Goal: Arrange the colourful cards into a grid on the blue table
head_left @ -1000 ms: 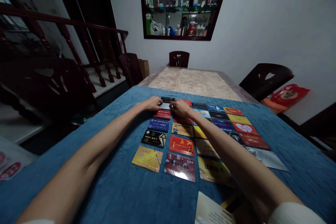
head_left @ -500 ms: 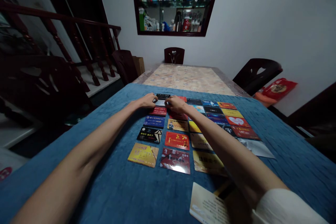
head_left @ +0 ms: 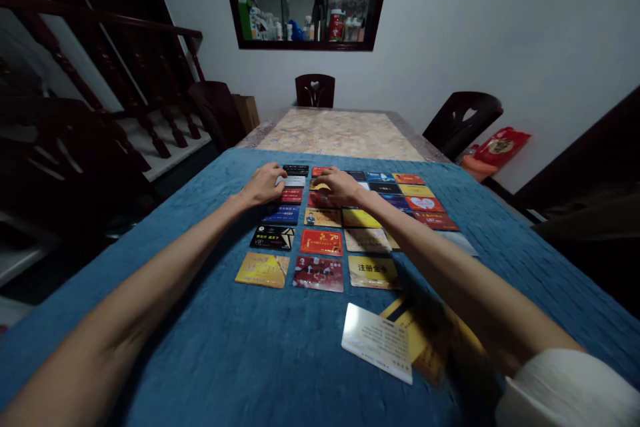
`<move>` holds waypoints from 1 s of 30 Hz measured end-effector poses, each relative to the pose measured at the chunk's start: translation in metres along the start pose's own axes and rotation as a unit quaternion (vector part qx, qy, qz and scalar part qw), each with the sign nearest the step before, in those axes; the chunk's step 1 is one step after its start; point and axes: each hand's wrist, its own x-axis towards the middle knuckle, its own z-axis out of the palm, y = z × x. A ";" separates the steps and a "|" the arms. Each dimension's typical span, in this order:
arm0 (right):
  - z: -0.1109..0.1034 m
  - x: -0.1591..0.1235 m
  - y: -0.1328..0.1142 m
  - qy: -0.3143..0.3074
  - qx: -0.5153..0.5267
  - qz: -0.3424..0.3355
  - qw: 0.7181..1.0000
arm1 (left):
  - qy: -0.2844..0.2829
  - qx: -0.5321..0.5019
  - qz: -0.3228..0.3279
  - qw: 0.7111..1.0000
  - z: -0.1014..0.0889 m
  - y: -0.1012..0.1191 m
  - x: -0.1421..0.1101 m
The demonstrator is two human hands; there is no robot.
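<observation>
Several rows of colourful plastic cards (head_left: 321, 241) lie face up in a grid on a blue cloth (head_left: 210, 347). My left hand (head_left: 264, 184) reaches to the far end of the left column, its fingers curled onto a pale grey card (head_left: 294, 181) that lies flat there. My right hand (head_left: 341, 187) rests on the far end of the neighbouring column, fingers stretched flat, their tips at a yellowish card (head_left: 317, 185). Closer to me, a white card (head_left: 377, 341) lies loose on top of some yellow cards (head_left: 426, 347), under my right forearm.
The table (head_left: 345, 133) has a marbled top beyond the cloth. Dark wooden chairs stand at the far end (head_left: 314, 89), at the right (head_left: 463, 121) and at the left (head_left: 217, 112). A red bag (head_left: 495, 145) sits by the wall, a stair railing (head_left: 125, 67) on the left.
My view has dropped and swung left. My right hand has left the grey card and shifted right onto the second column. My left hand has stayed on the grey card.
</observation>
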 end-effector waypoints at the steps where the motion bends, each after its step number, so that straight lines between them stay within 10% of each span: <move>1: -0.003 -0.006 0.000 0.003 -0.001 0.000 1.000 | 0.008 -0.002 0.003 1.000 -0.001 0.005 -0.003; 30: -0.031 -0.244 -0.012 0.133 0.023 0.028 0.990 | 0.031 -0.078 0.226 0.970 -0.022 0.222 -0.085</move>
